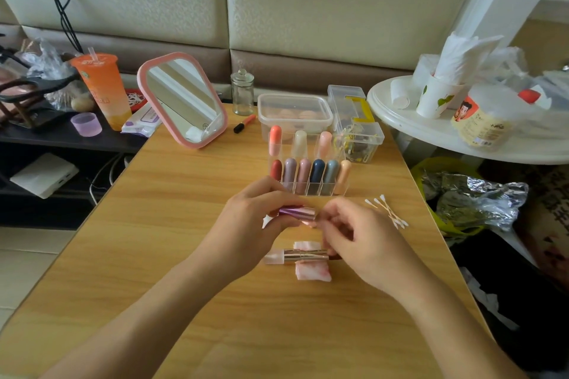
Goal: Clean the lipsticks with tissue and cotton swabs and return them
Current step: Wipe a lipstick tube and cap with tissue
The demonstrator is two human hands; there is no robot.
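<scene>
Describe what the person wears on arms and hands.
The left hand and right hand are bare: no gloves, and no rings that show. Neither wrist carries a watch or bracelet, and no sleeve shows on either arm up to the picture's edge.

The bench (172,224) shows bare wood at the left and along the near edge, room to pass. The lipstick rack (311,189) blocks the far side (the mirror (184,95) stands behind-left), cotton swabs (388,213) lie at the right, the tissue (314,275) in the middle.
</scene>
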